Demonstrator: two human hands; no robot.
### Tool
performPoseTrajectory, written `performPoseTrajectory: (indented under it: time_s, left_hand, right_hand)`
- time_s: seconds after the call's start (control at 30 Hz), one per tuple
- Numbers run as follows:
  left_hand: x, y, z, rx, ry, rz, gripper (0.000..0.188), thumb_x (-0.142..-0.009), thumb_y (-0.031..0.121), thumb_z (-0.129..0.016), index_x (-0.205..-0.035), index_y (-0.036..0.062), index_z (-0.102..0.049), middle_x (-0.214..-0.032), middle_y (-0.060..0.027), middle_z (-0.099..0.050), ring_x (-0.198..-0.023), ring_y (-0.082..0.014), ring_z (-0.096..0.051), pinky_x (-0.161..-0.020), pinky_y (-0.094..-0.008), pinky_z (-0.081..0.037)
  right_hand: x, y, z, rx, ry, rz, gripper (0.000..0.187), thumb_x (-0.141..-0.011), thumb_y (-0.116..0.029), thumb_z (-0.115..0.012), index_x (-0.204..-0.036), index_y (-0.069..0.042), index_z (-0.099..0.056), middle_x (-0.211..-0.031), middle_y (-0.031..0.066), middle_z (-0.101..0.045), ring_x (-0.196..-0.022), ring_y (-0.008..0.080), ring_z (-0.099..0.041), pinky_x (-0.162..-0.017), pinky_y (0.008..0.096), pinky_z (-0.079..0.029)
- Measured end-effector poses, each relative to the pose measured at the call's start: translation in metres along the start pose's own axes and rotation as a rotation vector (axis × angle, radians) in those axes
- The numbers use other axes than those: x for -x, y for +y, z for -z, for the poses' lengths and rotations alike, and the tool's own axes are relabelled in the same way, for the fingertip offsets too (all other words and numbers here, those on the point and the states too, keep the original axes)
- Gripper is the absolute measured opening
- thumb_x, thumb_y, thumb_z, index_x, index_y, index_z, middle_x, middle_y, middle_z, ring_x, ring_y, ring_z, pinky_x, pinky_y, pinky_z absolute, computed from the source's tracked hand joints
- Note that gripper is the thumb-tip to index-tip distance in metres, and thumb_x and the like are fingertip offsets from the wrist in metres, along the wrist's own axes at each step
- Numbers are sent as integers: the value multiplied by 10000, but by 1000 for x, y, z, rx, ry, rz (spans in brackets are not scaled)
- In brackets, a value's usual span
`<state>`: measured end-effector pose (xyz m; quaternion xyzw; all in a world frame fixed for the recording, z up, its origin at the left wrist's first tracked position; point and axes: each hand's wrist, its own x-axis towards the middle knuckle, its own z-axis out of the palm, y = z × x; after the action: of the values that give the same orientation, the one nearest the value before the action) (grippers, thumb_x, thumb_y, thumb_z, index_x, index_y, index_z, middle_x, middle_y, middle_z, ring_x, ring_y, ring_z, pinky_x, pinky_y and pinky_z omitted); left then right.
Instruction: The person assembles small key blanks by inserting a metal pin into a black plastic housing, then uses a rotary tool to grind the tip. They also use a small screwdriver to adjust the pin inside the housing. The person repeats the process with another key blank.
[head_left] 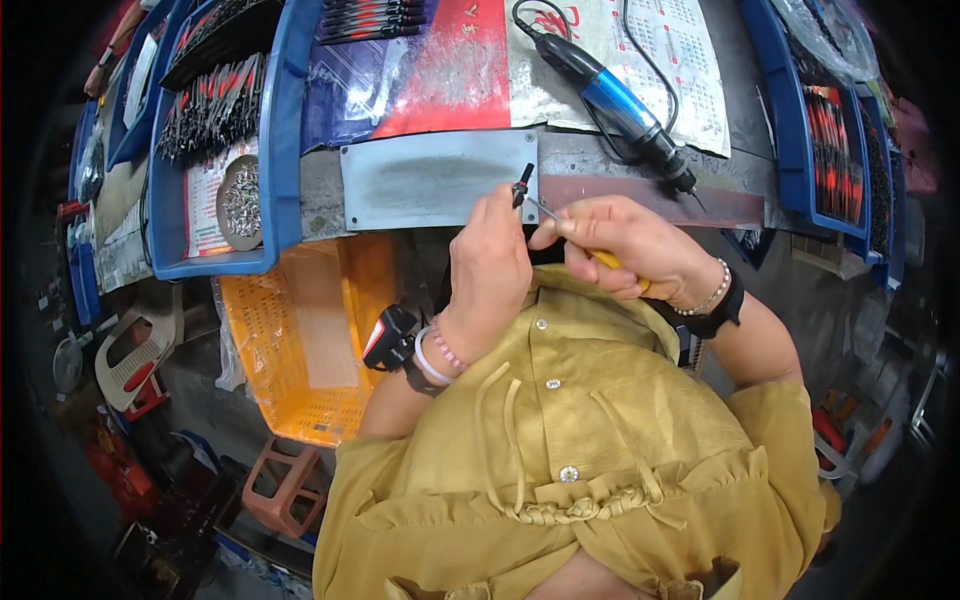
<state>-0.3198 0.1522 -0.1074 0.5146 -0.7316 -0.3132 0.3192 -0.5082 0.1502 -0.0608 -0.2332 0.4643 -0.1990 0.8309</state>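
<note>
My left hand (487, 262) is closed around a slim black part (525, 178), whose upper end sticks out above the fingertips; the rest is hidden by the fingers. In my right hand (622, 243) is a screwdriver with a yellow handle (606, 260) and a thin metal shaft. The shaft points left, and its tip is at or very near the black part; I cannot tell whether they touch. Both hands are at the bench's front edge, in front of a grey metal plate (440, 185) with a dark smudge.
A blue and black power screwdriver (620, 105) with a cord lies on printed sheets behind the plate. Blue bins with black and red parts stand at left (285, 130) and right (810, 150). A dish of small metal pieces (240, 203) sits in the left bin. Below is a yellow crate (270, 340).
</note>
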Motion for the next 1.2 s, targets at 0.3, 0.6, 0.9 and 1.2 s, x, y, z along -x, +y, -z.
performPoseTrajectory:
  time_s: [0.3,0.6,0.9,1.2]
  left_hand:
    - [-1,-1,-7,-44,-10,-14,273,-906,-7,-504,-1175,-45,-528,-907,-247,-581,-780,-447,-578,-643,-481,-461]
    - [-3,0,-8,-71,5,-9,268,-904,3,-511,-1165,-47,-541,-884,-249,-587,-771,-446,-580,-656,-482,-469]
    - [-3,1,-3,-25,-29,29,254,-916,11,-483,-1155,-44,-550,-893,-245,-596,-800,-429,-590,-680,-476,-472]
    - [-2,0,-9,-90,-6,8,273,-896,-1,-491,-1160,-43,-546,-900,-250,-598,-808,-445,-579,-685,-487,-466]
  right_hand:
    - [-13,8,4,804,205,516,176,-920,-166,-555,-865,-21,-637,-610,97,-571,-496,163,-569,-451,322,-439]
    - [6,7,-26,2011,496,546,393,-787,-89,-602,-1160,31,-571,-835,175,-633,-552,233,-624,-479,327,-501]
    - [3,0,8,-4,55,-27,358,-1013,-291,-470,-1066,37,-605,-675,105,-633,-405,39,-328,-383,200,-228]
    - [-4,5,-8,1567,337,581,213,-888,-149,-572,-958,52,-584,-642,168,-618,-544,257,-626,-470,374,-468]
